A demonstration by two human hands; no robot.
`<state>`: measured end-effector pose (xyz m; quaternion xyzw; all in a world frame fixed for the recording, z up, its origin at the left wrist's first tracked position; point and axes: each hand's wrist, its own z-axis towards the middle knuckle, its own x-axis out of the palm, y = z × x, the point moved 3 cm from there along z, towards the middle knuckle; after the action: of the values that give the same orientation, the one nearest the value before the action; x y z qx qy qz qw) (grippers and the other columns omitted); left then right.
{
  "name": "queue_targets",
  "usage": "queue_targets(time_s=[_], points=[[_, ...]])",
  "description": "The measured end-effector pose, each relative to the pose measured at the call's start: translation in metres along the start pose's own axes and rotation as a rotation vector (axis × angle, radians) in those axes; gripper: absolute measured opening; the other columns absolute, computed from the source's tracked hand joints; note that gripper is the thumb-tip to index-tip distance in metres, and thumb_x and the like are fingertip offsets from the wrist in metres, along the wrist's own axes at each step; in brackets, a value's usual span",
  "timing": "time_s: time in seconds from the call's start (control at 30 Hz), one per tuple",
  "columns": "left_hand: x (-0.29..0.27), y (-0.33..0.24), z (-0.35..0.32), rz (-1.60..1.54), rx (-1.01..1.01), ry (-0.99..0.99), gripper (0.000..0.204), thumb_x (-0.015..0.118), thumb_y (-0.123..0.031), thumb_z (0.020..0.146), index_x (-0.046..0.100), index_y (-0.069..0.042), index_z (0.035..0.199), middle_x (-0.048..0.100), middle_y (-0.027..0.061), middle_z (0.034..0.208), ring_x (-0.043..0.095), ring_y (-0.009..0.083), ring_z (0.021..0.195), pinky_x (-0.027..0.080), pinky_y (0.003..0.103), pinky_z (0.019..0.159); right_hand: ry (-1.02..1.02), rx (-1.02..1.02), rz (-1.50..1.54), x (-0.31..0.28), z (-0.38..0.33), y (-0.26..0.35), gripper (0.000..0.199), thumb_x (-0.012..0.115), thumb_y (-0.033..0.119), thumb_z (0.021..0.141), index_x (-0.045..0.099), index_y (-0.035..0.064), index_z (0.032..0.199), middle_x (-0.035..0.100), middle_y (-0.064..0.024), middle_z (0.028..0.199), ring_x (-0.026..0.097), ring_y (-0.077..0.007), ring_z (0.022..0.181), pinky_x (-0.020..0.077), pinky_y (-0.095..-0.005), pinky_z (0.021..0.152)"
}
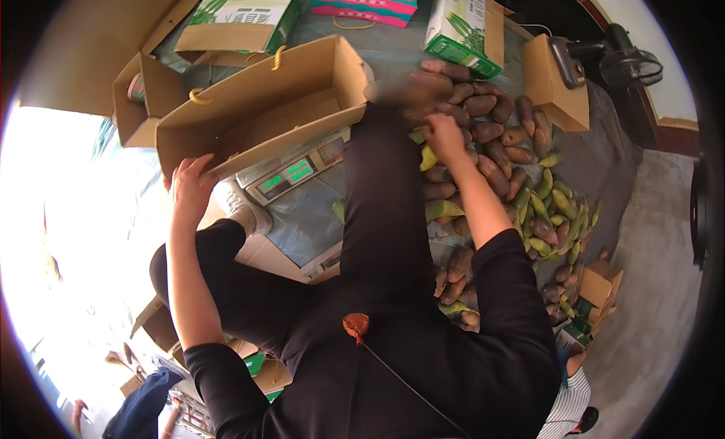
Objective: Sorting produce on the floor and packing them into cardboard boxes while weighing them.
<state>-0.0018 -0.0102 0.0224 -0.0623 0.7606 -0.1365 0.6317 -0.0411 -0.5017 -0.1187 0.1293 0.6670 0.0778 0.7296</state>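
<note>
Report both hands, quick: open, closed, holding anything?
Left hand: at the near rim of the open brown cardboard box; firm grip can't be told.
Right hand: at the reddish-brown oblong tubers; can't tell if closed on one.

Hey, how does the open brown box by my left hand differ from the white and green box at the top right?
The open brown box shows plain brown walls; the white and green box is printed. The open brown box looks longer in the picture than the white and green box. Your left hand is at the open brown box's rim, while no hand touches the white and green box. Both show bare brown surfaces.
</note>
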Motion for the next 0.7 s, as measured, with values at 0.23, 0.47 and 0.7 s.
queue_targets(time_s=[0.23,0.47,0.7], points=[[0.001,-0.017,0.005,0.091,-0.042,0.046,0.031,0.066,-0.013,0.079,0.067,-0.017,0.11,0.062,0.0034,0.107,0.053,0.0258,0.111,0.023,0.06,0.103,0.153,-0.196,0.068,0.091,-0.034,0.012,0.032,0.062,0.027,0.074,0.061,0.0145,0.104,0.058,-0.0045,0.099,0.048,-0.0249,0.107,0.0382,-0.0446,0.083],[0.005,-0.022,0.014,0.077,-0.06,0.066,0.026,0.066,-0.013,0.08,0.068,-0.018,0.105,0.063,0.0017,0.104,0.054,0.0251,0.11,0.022,0.065,0.103,0.053,0.189,1.612,0.222,-0.036,-0.035,0.035,0.05,0.033,0.079,0.06,0.0148,0.107,0.058,-0.0051,0.107,0.046,-0.0225,0.102,0.0315,-0.0413,0.079],[0.009,-0.003,0.005,0.127,-0.106,0.059,0.015,0.064,-0.019,0.08,0.07,-0.015,0.093,0.063,0.0042,0.091,0.057,0.0265,0.101,0.032,0.051,0.095,-0.061,-0.344,-0.304,0.197,-0.046,0.016,0.036,0.046,0.027,0.086,0.057,0.0124,0.116,0.055,-0.0071,0.11,0.045,-0.0275,0.109,0.0295,-0.0444,0.088]])
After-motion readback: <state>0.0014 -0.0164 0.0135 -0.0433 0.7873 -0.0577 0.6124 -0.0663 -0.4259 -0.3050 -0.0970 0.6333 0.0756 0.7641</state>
